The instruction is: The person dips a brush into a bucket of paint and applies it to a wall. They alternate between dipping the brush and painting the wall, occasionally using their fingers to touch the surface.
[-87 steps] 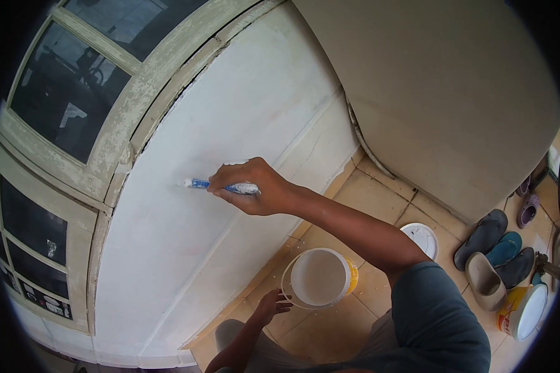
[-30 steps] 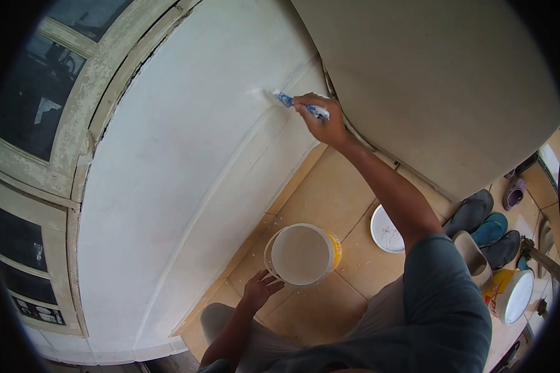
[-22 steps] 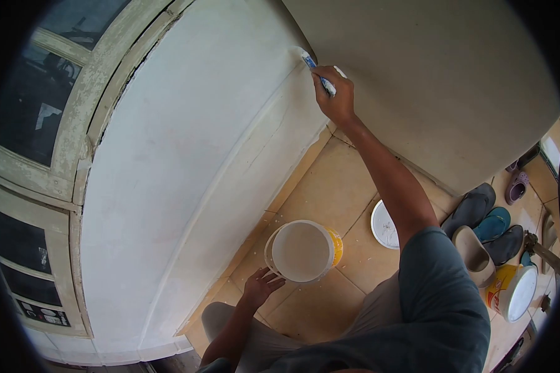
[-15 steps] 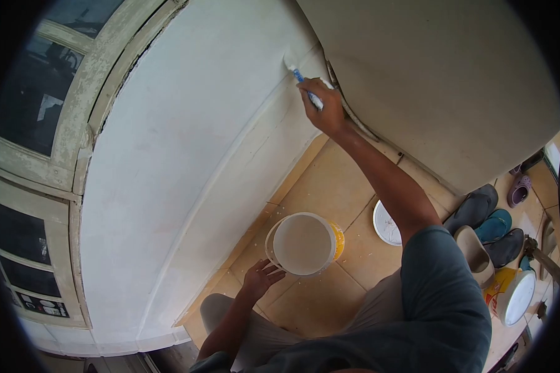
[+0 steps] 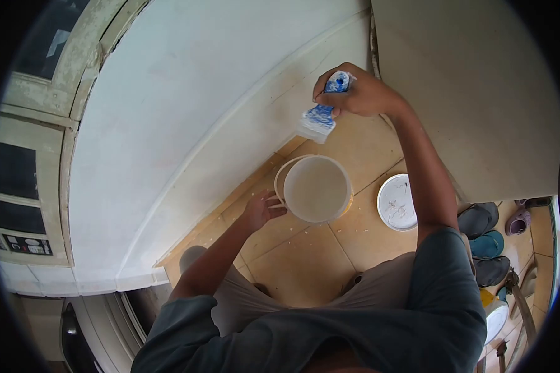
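A paintbrush [image 5: 318, 121] with a blue, white-smeared handle is gripped in my right hand [image 5: 361, 92]. Its pale bristles point down and left, apart from the wall and above the far side of a white bucket [image 5: 317, 186]. My left hand [image 5: 262, 211] is at the bucket's near-left rim, with the thumb and fingers around the lower end of its raised handle [image 5: 278, 180]. Inside, the bucket looks pale; how much paint it holds cannot be made out. Beyond the brush, the white wall [image 5: 186, 112] meets a lower ledge.
A white lid [image 5: 397, 202] lies on the tiled floor [image 5: 292, 261], right of the bucket. A large beige panel [image 5: 473, 93] stands at the upper right. Sandals [image 5: 486, 244] and a second bucket [image 5: 495, 320] are farther right. A worn window frame [image 5: 74, 93] borders the wall.
The brush has come away from the wall, and my right hand has turned so its bristles point downward. My left hand's fingers have closed in around the bucket handle. The view has shifted.
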A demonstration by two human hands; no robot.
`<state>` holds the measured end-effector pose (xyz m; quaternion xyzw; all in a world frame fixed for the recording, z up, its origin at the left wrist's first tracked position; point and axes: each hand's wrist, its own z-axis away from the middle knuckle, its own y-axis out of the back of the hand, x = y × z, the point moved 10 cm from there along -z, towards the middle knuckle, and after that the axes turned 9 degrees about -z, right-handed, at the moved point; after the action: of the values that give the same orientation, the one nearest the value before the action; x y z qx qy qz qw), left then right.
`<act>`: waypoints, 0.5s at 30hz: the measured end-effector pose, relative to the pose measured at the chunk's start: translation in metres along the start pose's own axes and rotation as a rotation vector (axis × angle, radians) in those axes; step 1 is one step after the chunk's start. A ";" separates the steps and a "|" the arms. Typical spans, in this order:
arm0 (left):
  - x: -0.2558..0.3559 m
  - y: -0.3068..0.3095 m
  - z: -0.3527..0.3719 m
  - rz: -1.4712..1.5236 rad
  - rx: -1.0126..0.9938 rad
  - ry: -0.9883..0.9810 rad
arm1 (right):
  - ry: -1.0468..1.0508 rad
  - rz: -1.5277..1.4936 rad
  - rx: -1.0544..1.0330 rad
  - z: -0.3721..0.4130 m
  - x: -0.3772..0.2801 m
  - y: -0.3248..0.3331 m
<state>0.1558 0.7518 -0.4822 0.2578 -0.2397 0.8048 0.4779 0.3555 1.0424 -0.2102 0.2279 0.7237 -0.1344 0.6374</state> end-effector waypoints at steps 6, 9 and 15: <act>0.043 0.017 0.011 -0.400 0.146 0.117 | -0.191 0.172 -0.222 -0.017 0.014 -0.029; 0.067 0.027 0.029 -0.546 0.104 0.053 | -0.325 0.235 -0.397 -0.006 0.055 -0.099; 0.105 0.000 0.056 -0.959 0.055 -0.138 | -0.362 0.645 -0.519 0.015 0.186 -0.183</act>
<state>0.1232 0.7842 -0.3719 0.4044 -0.1037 0.4811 0.7709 0.2606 0.9073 -0.4133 0.2474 0.5022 0.2192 0.7991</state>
